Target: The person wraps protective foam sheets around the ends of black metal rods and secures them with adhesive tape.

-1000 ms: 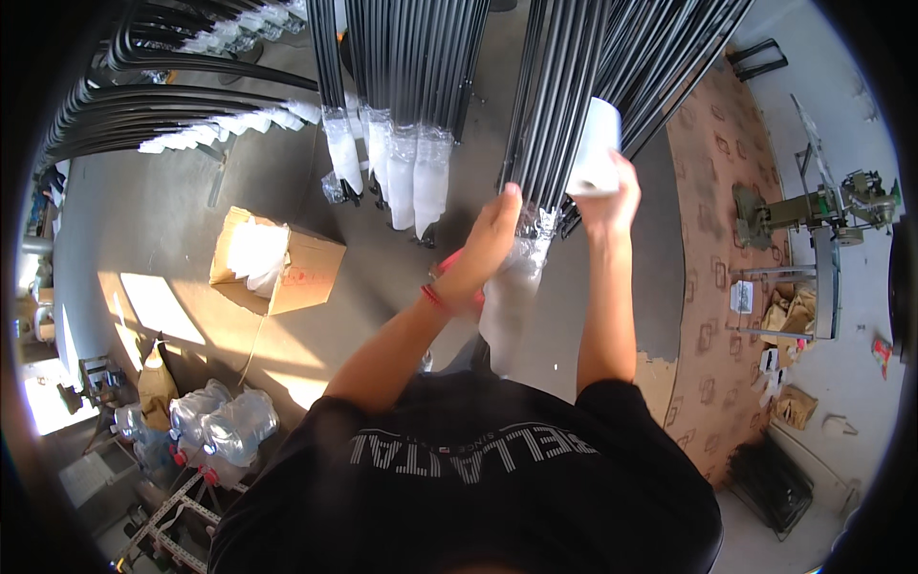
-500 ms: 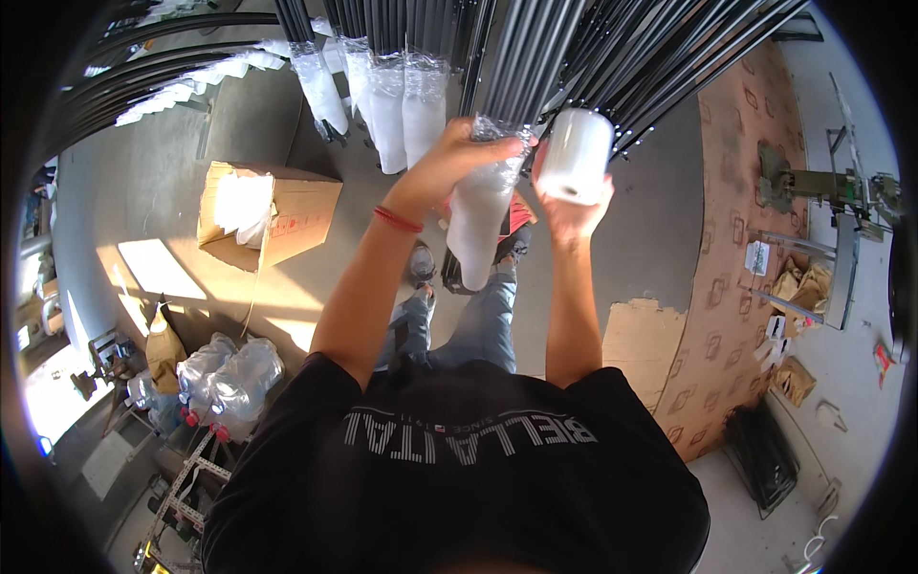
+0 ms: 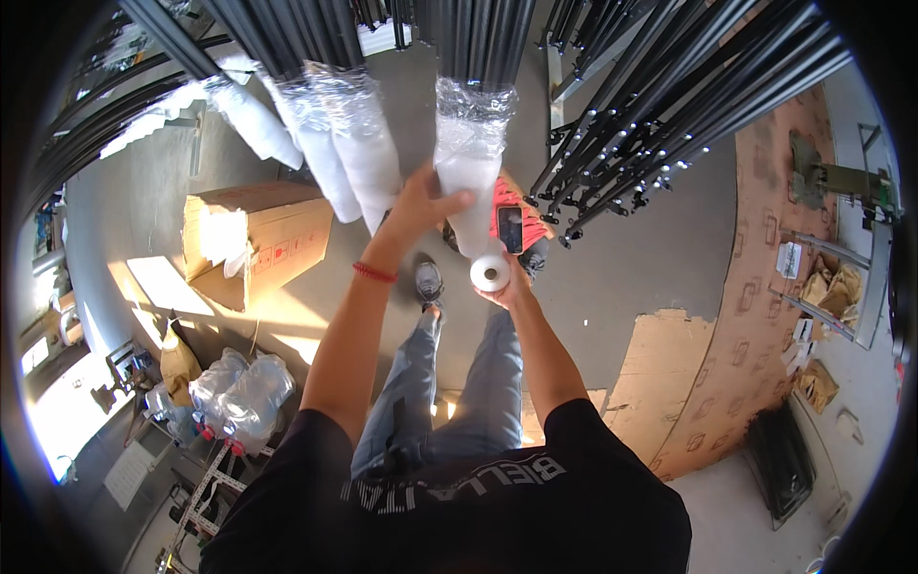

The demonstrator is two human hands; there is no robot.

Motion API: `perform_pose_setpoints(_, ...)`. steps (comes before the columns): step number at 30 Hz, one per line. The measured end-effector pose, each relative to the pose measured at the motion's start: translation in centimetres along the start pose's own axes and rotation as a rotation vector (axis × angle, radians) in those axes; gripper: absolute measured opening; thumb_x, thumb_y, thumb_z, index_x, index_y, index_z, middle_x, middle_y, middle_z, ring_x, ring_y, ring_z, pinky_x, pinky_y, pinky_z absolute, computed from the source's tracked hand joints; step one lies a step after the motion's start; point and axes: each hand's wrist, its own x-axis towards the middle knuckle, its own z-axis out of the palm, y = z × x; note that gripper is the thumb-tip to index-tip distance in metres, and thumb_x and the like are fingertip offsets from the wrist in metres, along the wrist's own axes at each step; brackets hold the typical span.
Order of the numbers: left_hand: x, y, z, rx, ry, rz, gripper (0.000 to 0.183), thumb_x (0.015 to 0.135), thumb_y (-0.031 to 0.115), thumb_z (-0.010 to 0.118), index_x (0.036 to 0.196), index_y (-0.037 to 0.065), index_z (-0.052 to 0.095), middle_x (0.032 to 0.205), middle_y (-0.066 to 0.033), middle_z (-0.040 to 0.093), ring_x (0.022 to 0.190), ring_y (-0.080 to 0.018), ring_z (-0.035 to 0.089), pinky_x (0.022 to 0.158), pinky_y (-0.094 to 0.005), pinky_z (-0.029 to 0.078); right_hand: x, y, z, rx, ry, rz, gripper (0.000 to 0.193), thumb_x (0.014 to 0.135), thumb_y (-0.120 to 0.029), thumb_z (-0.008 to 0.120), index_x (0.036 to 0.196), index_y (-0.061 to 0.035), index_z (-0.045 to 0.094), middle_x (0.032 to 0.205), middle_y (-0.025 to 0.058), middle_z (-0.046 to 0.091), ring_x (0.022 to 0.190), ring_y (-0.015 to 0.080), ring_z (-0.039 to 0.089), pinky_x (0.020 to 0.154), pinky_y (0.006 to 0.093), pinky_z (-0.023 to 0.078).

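A bundle of black rods (image 3: 483, 43) hangs in front of me, its lower end covered in white padding under clear stretch film (image 3: 470, 124). My left hand (image 3: 418, 212) is at the left side of this padded end, thumb across its front and the other fingers largely hidden behind. Just below the tip, my right hand (image 3: 517, 287) holds a roll of stretch film (image 3: 481, 279), its round end and dark core hole facing up at me. Whether film still runs from roll to bundle cannot be made out.
More wrapped bundles (image 3: 359, 153) hang on the left; bare black rods (image 3: 631, 124) fan out at right. An open cardboard box (image 3: 292, 244) stands on the floor at left. A phone-like black object (image 3: 511, 230) lies on something red beyond my right hand. Flattened cardboard (image 3: 660, 368) lies at right.
My right hand has brought the roll down and left, from beside the bundle to below its tip. My left hand has slid lower on the wrapped end. The view has shifted.
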Motion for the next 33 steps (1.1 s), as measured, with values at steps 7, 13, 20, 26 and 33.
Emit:
perform_pose_setpoints(7,-1.0,-6.3,0.7,0.032,0.124,0.071,0.047,0.076,0.013,0.065,0.116,0.0,0.044,0.107,-0.0067,0.054,0.097,-0.0151,0.052,0.08,-0.0299,0.044,15.0,0.2,-3.4,0.091,-0.034,0.106,0.044,0.073,-0.052,0.053,0.104,-0.022,0.05,0.098,0.0011,0.055,0.087,0.0244,0.053,0.071,0.0461,0.042)
perform_pose_setpoints(13,-6.7,-12.0,-1.2,0.458,-0.02,0.113,0.017,0.083,-0.001,0.05,0.099,0.001,0.056,0.099,-0.0078,0.057,0.091,-0.0139,0.056,0.078,-0.0252,0.044,21.9,0.1,-6.4,0.214,-0.111,0.104,0.04,0.078,-0.049,0.049,0.106,-0.0203,0.05,0.104,0.001,0.053,0.093,0.0228,0.051,0.075,0.0474,0.042)
perform_pose_setpoints(20,-9.6,-12.8,0.5,0.032,0.062,-0.261,0.014,0.085,-0.002,0.047,0.097,-0.003,0.054,0.094,-0.0082,0.06,0.089,-0.0145,0.057,0.081,-0.0252,0.045,21.0,-1.3,-5.3,0.221,0.165,0.033,0.044,0.084,-0.042,0.049,0.117,-0.0143,0.042,0.114,0.012,0.049,0.101,0.0332,0.05,0.083,0.0497,0.044)
perform_pose_setpoints(26,-8.5,-13.8,1.3,-0.027,0.005,-0.306,0.014,0.086,-0.001,0.044,0.096,-0.003,0.054,0.091,-0.0084,0.06,0.089,-0.015,0.058,0.082,-0.0258,0.045,18.4,-2.5,-6.8,-0.144,0.313,0.058,0.054,0.081,-0.041,0.052,0.119,-0.0064,0.035,0.108,0.0265,0.046,0.091,0.0409,0.055,0.075,0.047,0.048)
perform_pose_setpoints(33,-12.2,-0.8,1.1,0.195,0.079,0.111,0.02,0.077,-0.004,0.053,0.097,-0.002,0.057,0.095,-0.0108,0.06,0.088,-0.0191,0.057,0.074,-0.029,0.044,-13.9,-2.7,10.1,-0.508,-0.132,-0.933,0.026,0.083,-0.02,0.053,0.102,-0.0017,0.053,0.095,0.0116,0.059,0.083,0.0201,0.058,0.076,0.0313,0.045)
